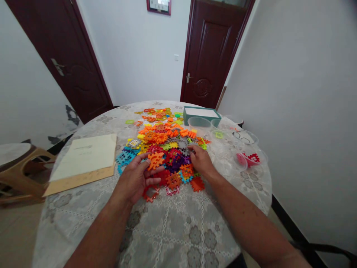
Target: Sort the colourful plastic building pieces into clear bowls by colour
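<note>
The left hand (pixel 135 179) lay spread and curved at the near edge of a heap of interlocking plastic waffle blocks (pixel 170 156), its fingers apart, with an orange block (pixel 155 160) against them. From this view, I could not tell whether the block was gripped or only touched. The right hand (pixel 201 160) rested on the right side of the heap, its fingers loosely together and not clamped on any one piece, with grey and purple blocks just beside them.

The heap, in orange, red, purple, blue, yellow and green, sat in the middle of a round desk (pixel 259 201) covered with a patterned cloth (pixel 173 230) and stretched toward the far edge. Near that edge stood a teal box (pixel 202 116) with a white top, with clear plastic bowls (pixel 197 124) just in front of it. Nearer the right edge, another clear bowl (pixel 249 158) held red pieces, and eyeglasses (pixel 242 137) lay near it. On the left side, a sheet of pale paper (pixel 86 156) lay on a tan cardboard board (pixel 79 184) that reached the left edge. Beyond that edge stood a wooden stool (pixel 19 175).
</note>
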The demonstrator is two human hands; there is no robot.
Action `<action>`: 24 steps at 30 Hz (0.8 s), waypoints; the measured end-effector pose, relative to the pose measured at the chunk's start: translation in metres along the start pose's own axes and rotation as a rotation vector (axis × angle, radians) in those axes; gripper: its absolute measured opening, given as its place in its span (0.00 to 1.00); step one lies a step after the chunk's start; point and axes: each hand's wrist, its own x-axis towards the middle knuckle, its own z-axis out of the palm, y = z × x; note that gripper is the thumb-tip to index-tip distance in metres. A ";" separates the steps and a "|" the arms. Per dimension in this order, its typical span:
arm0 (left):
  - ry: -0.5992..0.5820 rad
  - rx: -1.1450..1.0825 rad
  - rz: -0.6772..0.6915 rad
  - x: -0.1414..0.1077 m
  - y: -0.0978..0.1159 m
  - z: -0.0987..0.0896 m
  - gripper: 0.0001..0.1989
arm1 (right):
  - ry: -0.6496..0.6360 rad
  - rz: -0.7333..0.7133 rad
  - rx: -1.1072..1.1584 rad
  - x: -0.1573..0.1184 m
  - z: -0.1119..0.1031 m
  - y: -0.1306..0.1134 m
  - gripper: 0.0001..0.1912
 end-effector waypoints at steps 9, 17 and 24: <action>-0.004 -0.021 0.004 0.001 -0.001 -0.001 0.15 | 0.045 -0.002 -0.012 0.004 -0.003 0.014 0.21; -0.037 -0.042 -0.017 -0.003 -0.001 0.001 0.18 | 0.026 -0.284 -0.084 0.001 0.008 0.013 0.25; -0.074 0.001 -0.005 -0.003 -0.005 0.000 0.24 | 0.052 -0.216 0.079 -0.006 -0.003 -0.023 0.16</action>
